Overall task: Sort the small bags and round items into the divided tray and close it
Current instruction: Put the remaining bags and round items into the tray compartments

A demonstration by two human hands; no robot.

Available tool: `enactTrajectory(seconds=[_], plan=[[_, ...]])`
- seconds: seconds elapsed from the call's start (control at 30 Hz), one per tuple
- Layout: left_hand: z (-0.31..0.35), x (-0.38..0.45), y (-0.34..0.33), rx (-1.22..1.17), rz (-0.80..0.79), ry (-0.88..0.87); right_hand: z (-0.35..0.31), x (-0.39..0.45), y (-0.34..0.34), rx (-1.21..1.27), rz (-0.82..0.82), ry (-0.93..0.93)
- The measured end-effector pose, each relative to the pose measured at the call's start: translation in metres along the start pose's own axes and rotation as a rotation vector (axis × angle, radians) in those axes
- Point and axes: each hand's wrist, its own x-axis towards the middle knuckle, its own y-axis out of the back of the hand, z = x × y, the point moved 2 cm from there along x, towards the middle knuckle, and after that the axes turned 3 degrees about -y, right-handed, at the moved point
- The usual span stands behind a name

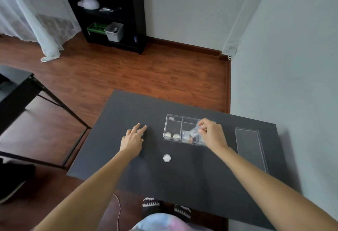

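Note:
A clear divided tray (173,119) lies on the dark table (182,179). Two round items (172,136) sit in its left compartment, and small bags (186,135) lie in the middle one. My right hand (210,132) hovers over the tray's right part, pinching a small clear bag (194,131). My left hand (134,138) rests flat on the table left of the tray, fingers apart; something pale shows under its fingertips, too blurred to identify. One white round item (166,158) lies loose on the table in front of the tray. The clear lid (250,148) lies to the right.
The table's right side runs along a grey wall (292,66). A black-framed table (16,92) stands to the left over the wooden floor (128,73). A black shelf unit (109,11) stands at the far wall. My feet (164,207) show below the table's front edge.

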Motion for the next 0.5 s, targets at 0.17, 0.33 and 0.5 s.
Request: enactTrajectory(seconds=[0.17,0.33,0.5], plan=[[-0.007,0.003,-0.005,-0.005,0.071,-0.037,-0.004,0.013,-0.014,-0.118,-0.051,-0.017],[-0.011,0.0,-0.007,-0.024,0.119,-0.077,-0.002,0.022,-0.03,-0.285,-0.084,0.04],[-0.011,-0.007,-0.004,-0.08,0.106,-0.061,0.005,0.029,-0.043,-0.456,-0.112,0.086]])
